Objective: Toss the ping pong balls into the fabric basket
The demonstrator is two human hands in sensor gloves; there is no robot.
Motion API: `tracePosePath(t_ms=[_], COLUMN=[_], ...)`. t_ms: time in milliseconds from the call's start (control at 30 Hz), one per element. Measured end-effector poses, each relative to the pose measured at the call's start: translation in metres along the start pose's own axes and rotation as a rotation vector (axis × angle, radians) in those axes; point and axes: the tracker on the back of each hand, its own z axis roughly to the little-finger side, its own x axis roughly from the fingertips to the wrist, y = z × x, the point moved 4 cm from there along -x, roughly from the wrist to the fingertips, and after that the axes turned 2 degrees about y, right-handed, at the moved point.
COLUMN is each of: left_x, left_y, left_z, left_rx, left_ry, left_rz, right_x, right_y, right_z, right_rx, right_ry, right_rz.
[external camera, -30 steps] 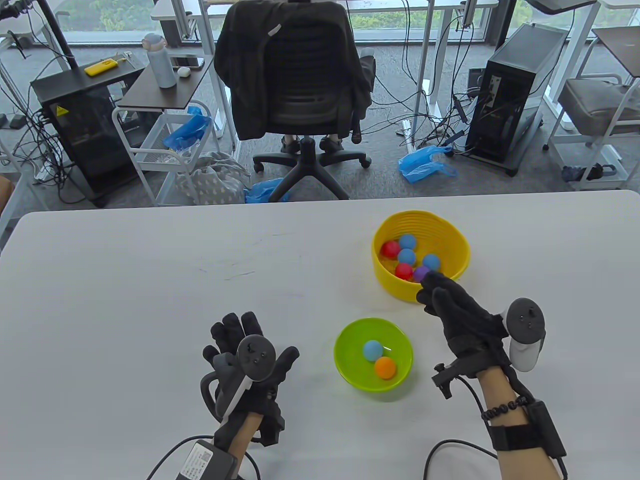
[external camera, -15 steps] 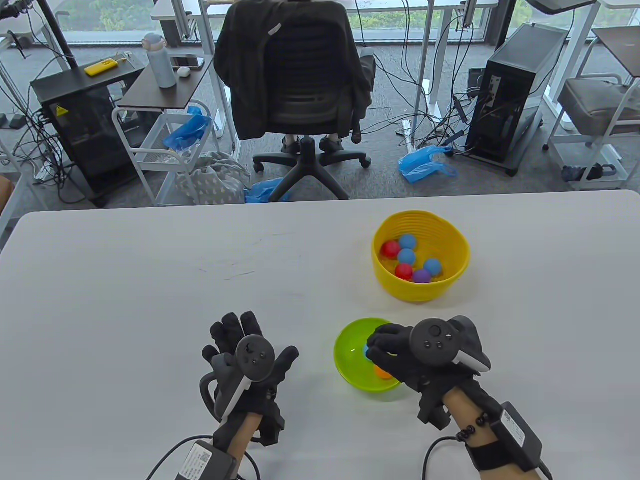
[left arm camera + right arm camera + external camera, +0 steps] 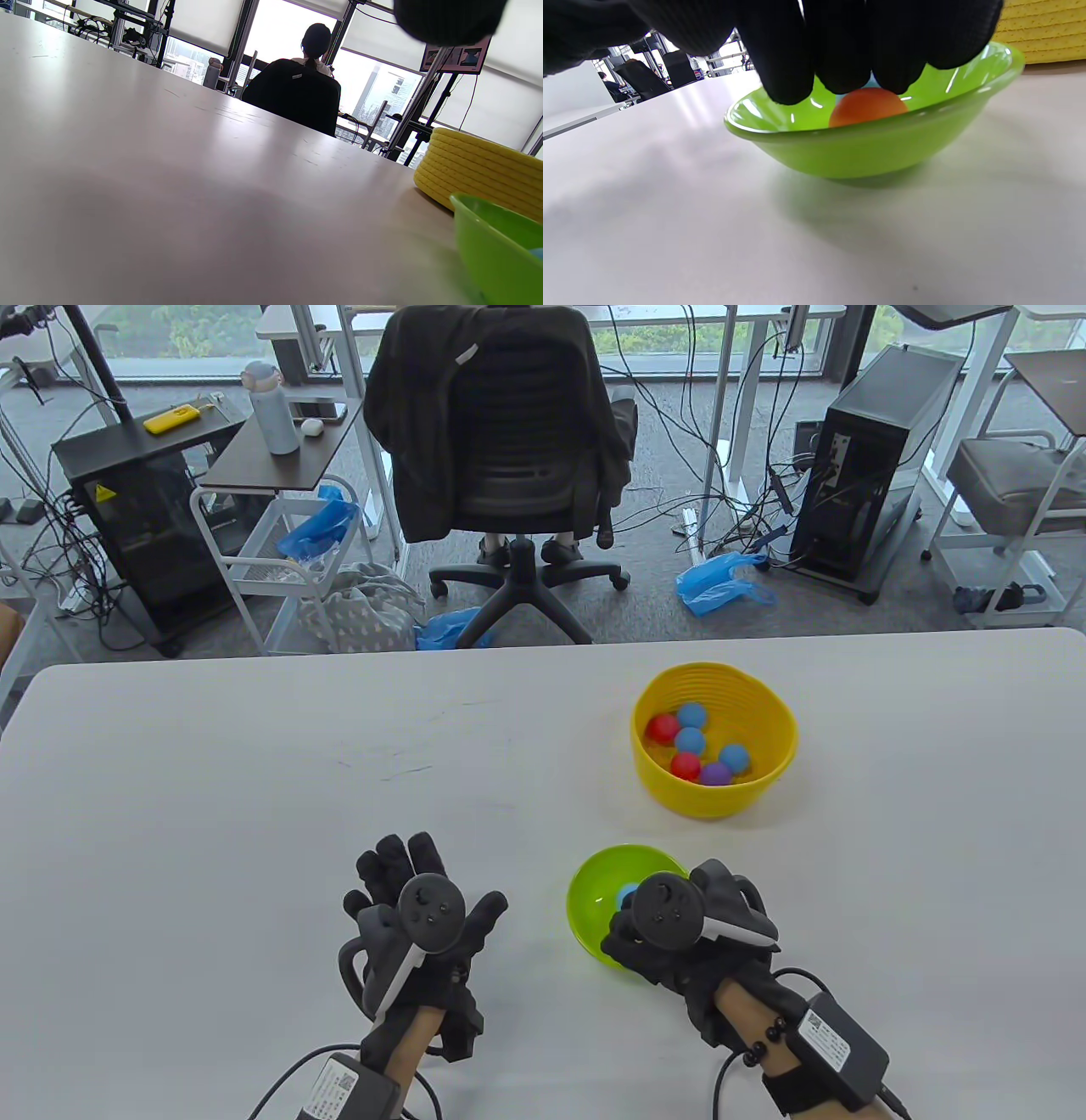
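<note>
The yellow fabric basket (image 3: 714,800) stands at the right middle of the table and holds several red, blue and purple balls (image 3: 691,741). Nearer me, a green bowl (image 3: 587,899) holds a blue ball (image 3: 629,892) and an orange ball (image 3: 867,106). My right hand (image 3: 624,935) reaches down into the bowl. In the right wrist view its fingertips (image 3: 855,72) rest on top of the orange ball, which still sits in the bowl, and the thumb hangs just left of it. My left hand (image 3: 416,882) lies flat and empty on the table, left of the bowl.
The basket (image 3: 479,165) and the bowl's rim (image 3: 496,237) show at the right of the left wrist view. Beyond the table's far edge stand an office chair (image 3: 501,432), a computer tower (image 3: 865,458) and carts.
My right hand let go of a purple ball at the basket, came back to the green bowl, and has now dropped its fingers onto the orange ball. My left hand has not moved.
</note>
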Motion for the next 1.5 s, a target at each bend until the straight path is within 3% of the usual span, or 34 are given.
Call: tracePosePath(t_ms=[367,567,800,933,1167,1500], left_x=[0.0,0.0,0.001,0.001,0.001,0.001], left_y=[0.0,0.0,0.0,0.0,0.0,0.0], left_z=[0.0,0.0,0.0,0.0,0.0,0.0], left_rx=[-0.003,0.0,0.001,-0.001,-0.001,-0.006], left_ry=[0.003,0.005,0.003,0.002,0.004,0.005], left_rz=[0.004,0.006,0.008,0.005,0.007,0.006], right_x=[-0.013,-0.017,-0.01,-0.001,0.011,0.027], right_y=[0.022,0.025,0.01,-0.005,-0.026,-0.038], right_z=[0.002,0.003,0.008,0.016,0.057,0.118], right_rx=[0.032,0.024,-0.041,-0.156,-0.691,-1.209], right_ry=[0.028,0.039,0.002,-0.054,-0.107,-0.147], right_rz=[-0.091,-0.076,0.006,0.068,0.18,0.322])
